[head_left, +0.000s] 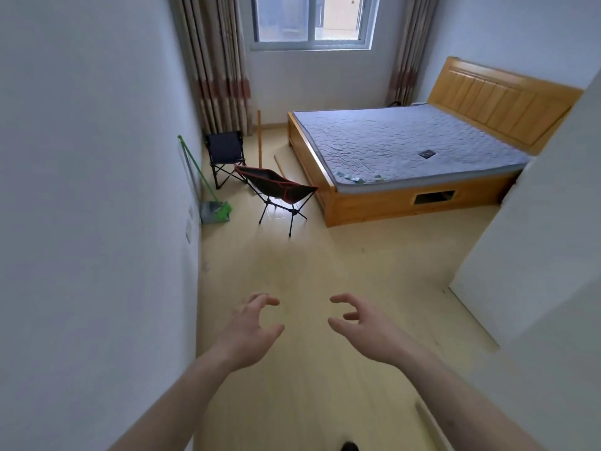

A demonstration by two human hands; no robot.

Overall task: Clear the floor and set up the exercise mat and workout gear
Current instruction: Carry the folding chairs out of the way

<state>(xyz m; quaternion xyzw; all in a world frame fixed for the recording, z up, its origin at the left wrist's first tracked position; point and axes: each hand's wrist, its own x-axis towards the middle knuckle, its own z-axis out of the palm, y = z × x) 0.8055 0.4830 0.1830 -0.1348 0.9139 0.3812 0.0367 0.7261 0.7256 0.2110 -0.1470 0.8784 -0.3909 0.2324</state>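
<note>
Pale wooden floor [325, 255] lies bare below the left hand [250, 330] and right hand [361, 327], both empty with fingers curled apart; two folding chairs [276, 190] stand beside the bed [406, 148].

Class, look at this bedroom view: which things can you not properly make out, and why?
Head view:
- Small dark item on the mattress: too small to identify.
- Dark shape at the bottom edge: cut off.
- Bed frame far end: hidden by the white wall corner.
- Exercise mat and workout gear: nowhere in view.
</note>
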